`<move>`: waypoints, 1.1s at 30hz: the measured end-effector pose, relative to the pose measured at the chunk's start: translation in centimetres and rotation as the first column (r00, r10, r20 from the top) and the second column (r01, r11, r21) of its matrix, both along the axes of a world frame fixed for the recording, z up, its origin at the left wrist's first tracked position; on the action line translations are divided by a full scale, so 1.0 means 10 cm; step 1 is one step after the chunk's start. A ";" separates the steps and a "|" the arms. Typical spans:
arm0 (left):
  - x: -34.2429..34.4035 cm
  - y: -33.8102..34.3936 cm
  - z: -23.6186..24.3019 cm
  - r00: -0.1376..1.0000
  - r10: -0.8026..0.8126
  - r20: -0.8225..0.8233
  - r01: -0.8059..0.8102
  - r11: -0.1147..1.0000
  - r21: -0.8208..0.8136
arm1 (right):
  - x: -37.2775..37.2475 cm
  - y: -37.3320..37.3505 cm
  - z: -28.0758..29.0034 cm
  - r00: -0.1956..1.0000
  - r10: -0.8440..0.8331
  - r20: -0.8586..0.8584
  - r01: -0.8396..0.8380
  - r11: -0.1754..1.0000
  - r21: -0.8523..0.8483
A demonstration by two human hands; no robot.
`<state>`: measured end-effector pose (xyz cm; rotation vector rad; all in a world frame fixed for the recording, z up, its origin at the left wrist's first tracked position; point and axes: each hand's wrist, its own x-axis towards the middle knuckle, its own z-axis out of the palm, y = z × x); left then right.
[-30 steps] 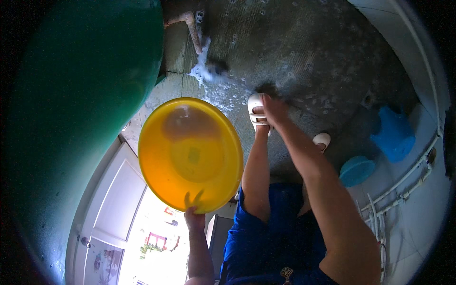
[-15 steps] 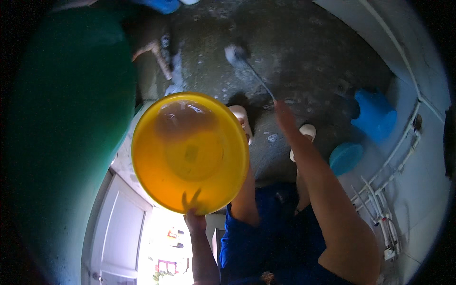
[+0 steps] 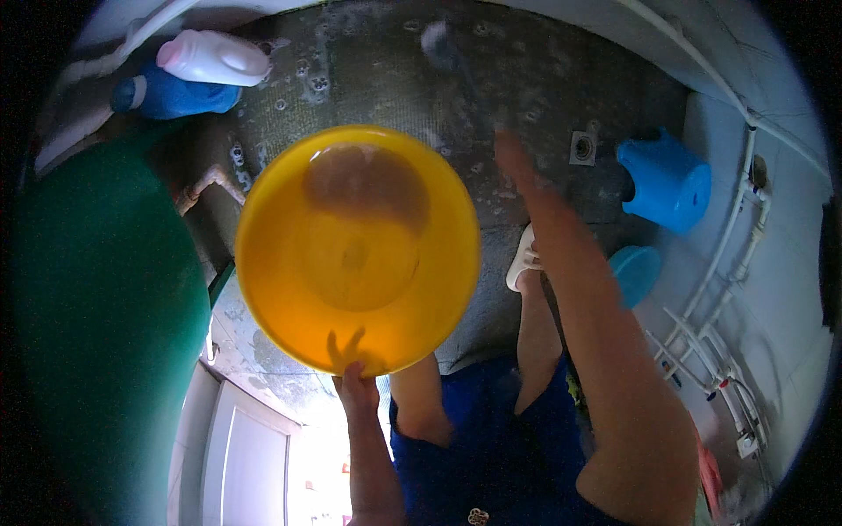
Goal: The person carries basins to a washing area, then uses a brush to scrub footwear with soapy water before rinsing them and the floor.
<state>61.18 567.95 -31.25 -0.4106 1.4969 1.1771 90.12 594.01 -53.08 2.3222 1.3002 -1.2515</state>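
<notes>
A large round yellow basin (image 3: 289,272) is held in front of me, its inside facing up. My left hand (image 3: 358,390) grips its near rim, and the fingers' shadow shows through the plastic. In the basin's far half is a darker patch; whether it is water or a reflection I cannot tell. Ahead on the right, my right hand (image 3: 514,159) is closed around a thin-handled brush, blurred by motion. The whitish round brush head (image 3: 435,42) is over the wet floor, far beyond the basin.
Wet dark floor (image 3: 377,79) with foam spots spreads ahead. A white bottle (image 3: 219,60) and blue bottle (image 3: 180,95) lie far left. A big green container (image 3: 96,351) stands left. On the right are a drain (image 3: 582,148), blue stool (image 3: 671,184), turquoise basin (image 3: 635,273) and wall pipes.
My view has shifted forward, bringing the two bottles and the drain into sight. The basin now appears slightly larger and higher. My right hand has swung the brush farther away.
</notes>
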 end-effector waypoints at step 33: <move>1.55 0.76 -0.48 0.996 0.055 -0.067 -0.064 0.989 -0.133 | 2.12 -0.30 -0.57 0.847 0.461 0.263 -0.449 0.887 -0.110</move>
